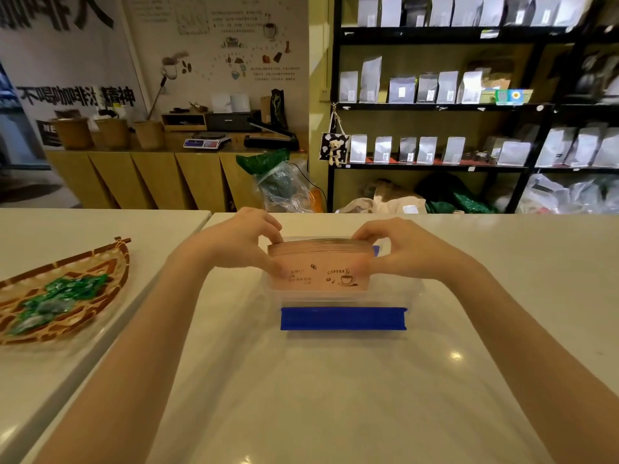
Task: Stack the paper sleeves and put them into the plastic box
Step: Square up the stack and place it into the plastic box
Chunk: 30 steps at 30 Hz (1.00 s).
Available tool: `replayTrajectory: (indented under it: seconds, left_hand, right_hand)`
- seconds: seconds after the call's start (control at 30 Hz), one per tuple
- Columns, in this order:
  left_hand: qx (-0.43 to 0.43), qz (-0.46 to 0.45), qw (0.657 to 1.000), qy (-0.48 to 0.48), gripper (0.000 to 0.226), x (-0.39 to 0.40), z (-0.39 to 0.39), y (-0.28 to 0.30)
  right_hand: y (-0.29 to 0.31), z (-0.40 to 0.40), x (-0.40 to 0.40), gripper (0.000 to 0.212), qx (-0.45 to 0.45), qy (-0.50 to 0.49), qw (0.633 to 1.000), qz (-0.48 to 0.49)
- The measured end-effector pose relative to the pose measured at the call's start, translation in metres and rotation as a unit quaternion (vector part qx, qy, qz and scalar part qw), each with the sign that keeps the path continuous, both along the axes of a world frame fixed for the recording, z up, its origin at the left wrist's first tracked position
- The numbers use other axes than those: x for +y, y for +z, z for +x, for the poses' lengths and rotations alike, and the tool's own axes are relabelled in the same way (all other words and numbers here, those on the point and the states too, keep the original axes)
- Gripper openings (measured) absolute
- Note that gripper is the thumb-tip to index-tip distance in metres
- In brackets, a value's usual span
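The lower part of the sleeves (320, 269) is sunk behind the wall of the clear box (395, 296), whose rim and floor are hard to make out. The fingers of the left hand (241, 242) and right hand (398, 251) fold behind the stack, so their tips are hidden. Small print on the front sleeve is too fine to read. A woven tray (67, 296) is cut off by the left edge. Both forearms run out of the bottom edge. Bags on the shelf (435, 105) are blurred, labels illegible.
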<state>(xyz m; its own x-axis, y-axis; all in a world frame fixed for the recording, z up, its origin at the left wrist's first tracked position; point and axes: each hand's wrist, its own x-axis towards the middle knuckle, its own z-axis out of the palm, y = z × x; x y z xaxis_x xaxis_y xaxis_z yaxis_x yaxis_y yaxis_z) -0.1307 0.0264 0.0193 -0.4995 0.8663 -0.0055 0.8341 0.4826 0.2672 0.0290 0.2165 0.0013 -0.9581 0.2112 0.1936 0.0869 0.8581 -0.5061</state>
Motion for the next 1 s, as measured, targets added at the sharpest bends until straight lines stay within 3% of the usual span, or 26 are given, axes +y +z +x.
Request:
replayTrajectory:
  seconds: [0.1,0.33,0.57,1.0]
  left_hand:
    - [0.013,-0.031,0.999,0.001,0.048,0.004,-0.003,-0.007]
    - [0.014,-0.082,0.997,0.001,0.050,0.011,-0.001,-0.014]
    - [0.040,-0.111,0.993,-0.003,0.045,0.016,0.002,-0.020]
    - [0.120,-0.071,0.989,0.044,0.052,0.013,0.006,-0.010]
  right_hand:
    - [-0.010,-0.005,0.004,0.044,-0.025,-0.015,0.997,0.068]
    - [-0.015,-0.008,0.003,0.046,-0.046,-0.036,0.990,0.131]
    - [-0.017,-0.011,-0.001,0.040,-0.038,-0.043,0.988,0.145]
    - [-0.015,-0.011,-0.003,0.040,-0.044,-0.040,0.986,0.154]
